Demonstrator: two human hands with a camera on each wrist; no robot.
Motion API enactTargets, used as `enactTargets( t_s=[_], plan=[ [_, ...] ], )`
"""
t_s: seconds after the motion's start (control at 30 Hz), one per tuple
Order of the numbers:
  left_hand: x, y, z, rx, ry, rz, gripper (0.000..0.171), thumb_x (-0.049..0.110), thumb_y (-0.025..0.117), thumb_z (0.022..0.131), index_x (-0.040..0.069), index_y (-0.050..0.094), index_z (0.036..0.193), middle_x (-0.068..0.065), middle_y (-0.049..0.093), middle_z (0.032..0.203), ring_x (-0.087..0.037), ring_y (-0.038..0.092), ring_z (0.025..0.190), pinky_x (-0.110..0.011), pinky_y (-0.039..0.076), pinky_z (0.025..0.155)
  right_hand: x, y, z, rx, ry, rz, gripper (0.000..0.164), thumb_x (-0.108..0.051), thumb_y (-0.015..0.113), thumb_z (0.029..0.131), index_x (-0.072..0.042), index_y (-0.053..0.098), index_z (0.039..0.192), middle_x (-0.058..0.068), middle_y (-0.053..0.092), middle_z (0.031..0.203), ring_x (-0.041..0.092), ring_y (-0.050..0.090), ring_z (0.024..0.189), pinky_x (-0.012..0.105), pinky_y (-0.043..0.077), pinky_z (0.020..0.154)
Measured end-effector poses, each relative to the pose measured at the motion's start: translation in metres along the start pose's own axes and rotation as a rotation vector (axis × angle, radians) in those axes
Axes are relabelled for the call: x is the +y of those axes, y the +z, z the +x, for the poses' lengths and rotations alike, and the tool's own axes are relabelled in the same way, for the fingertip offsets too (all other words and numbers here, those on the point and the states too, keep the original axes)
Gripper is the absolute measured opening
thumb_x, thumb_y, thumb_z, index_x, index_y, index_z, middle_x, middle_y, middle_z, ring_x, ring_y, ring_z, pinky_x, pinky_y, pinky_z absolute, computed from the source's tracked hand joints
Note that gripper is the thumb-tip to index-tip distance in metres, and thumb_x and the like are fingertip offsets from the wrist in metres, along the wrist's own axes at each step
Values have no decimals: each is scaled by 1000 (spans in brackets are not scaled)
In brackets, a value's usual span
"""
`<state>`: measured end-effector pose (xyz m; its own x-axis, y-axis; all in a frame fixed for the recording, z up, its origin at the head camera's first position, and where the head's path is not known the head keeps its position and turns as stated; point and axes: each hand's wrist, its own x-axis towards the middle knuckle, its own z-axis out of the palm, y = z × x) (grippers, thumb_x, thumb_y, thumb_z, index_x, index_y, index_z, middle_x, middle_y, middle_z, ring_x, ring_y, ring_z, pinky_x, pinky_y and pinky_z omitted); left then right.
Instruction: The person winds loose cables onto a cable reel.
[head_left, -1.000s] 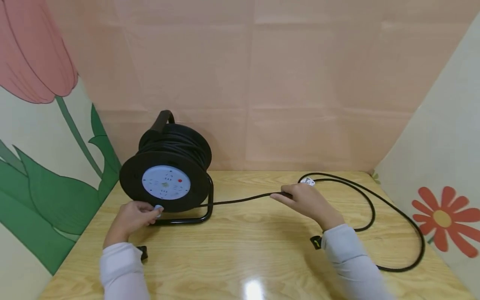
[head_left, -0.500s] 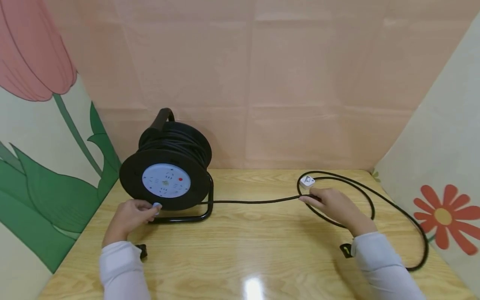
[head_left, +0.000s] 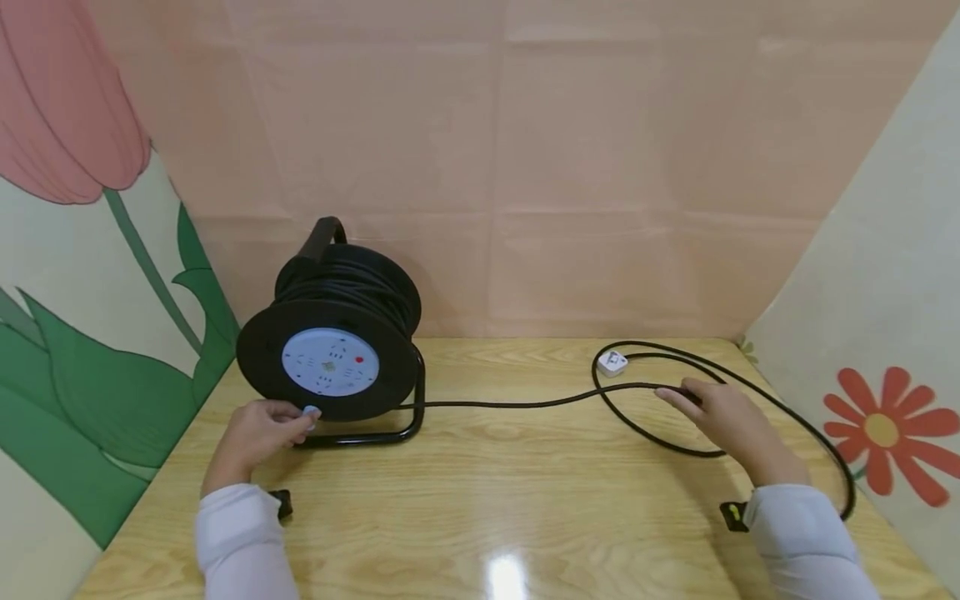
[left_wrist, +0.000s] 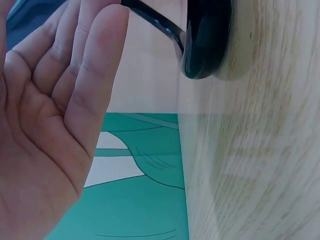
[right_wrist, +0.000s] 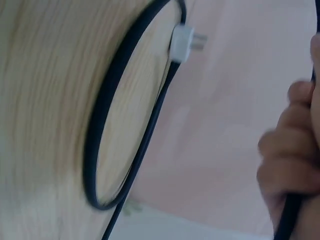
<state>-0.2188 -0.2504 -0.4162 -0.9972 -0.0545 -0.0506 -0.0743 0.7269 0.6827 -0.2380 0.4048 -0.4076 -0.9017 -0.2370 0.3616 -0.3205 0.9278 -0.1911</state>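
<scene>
A black cable reel [head_left: 255, 358] with a pale socket panel [head_left: 315, 383] stands at the table's left on a tubular frame [head_left: 367, 440]. My left hand [head_left: 258, 437] pinches a small pale knob [head_left: 311, 412] at the lower front rim; in the left wrist view the fingertips run out of frame. The black cable [head_left: 510, 405] stretches from the reel to the right. My right hand [head_left: 738, 425] grips this cable, its fingers curled round it in the right wrist view. Behind that hand lies a white plug [head_left: 612, 362], its pins showing in the right wrist view.
Loose loops of cable [head_left: 813, 437] spread over the right side of the wooden table [head_left: 480, 500]. A peach sheet [head_left: 600, 167] hangs behind, with flower-painted panels [head_left: 885, 431] on both sides. A dark strap piece [head_left: 733, 516] shows at the right wrist.
My right hand has moved right along the cable, away from the reel, uncovering the white plug. The left hand stays on the knob, and the reel shows no clear turn.
</scene>
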Motion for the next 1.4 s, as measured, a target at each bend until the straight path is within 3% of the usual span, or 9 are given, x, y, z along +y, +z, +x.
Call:
enactTargets(
  t_s=[0.2,0.4,0.57,0.7,0.9,1.03,1.2,1.4],
  plan=[
    [1,-2,-1,3,6,16,50,57,72,86,7,76,92,1,72,79,-20,62,81,-36,49,74,17,-3,-13,216,186,-242,53,-60,61,93,-16,51,65,-3,33,44,17,31,36,32,18,36],
    [0,-6,-3,16,6,43,53,59,70,86,7,76,94,2,71,79,-20,63,83,-41,50,77,22,3,-16,338,338,-241,64,-70,62,87,-16,43,57,-2,27,43,16,23,37,30,10,40],
    [-1,-11,-7,40,0,53,52,58,72,86,6,75,92,0,71,81,-22,62,84,-38,51,72,21,8,-19,342,281,-176,54,-62,65,90,-17,47,64,-3,37,49,17,29,37,32,14,36],
    [0,-18,-9,91,1,74,56,59,70,87,3,75,93,-5,71,87,-25,61,84,-38,51,68,21,6,-19,369,181,-141,43,-54,71,88,-17,56,73,-3,47,55,15,35,39,33,19,34],
    [0,-23,-17,191,12,94,55,56,71,87,1,76,94,-10,74,90,-27,64,85,-39,52,68,20,9,-18,437,-17,-176,35,-47,84,77,-21,60,73,-9,43,52,8,27,37,29,17,34],
    [-1,-24,-21,281,8,76,58,57,71,87,0,77,95,-12,75,90,-30,65,88,-38,51,66,18,13,-16,456,-104,-191,36,-47,86,72,-20,62,71,-10,42,51,3,24,39,27,16,35],
    [-3,-25,-23,344,-16,19,56,56,70,87,1,75,97,-9,74,88,-28,62,86,-33,47,64,11,16,-13,456,-140,-157,36,-45,86,72,-20,60,71,-11,40,52,4,24,42,25,18,37],
    [-1,-24,-22,384,-18,-23,50,50,70,89,0,73,97,-5,72,81,-21,60,79,-30,46,61,5,17,-13,418,-118,-126,30,-35,84,75,-23,57,73,-13,37,52,6,27,42,26,21,38]
  ],
)
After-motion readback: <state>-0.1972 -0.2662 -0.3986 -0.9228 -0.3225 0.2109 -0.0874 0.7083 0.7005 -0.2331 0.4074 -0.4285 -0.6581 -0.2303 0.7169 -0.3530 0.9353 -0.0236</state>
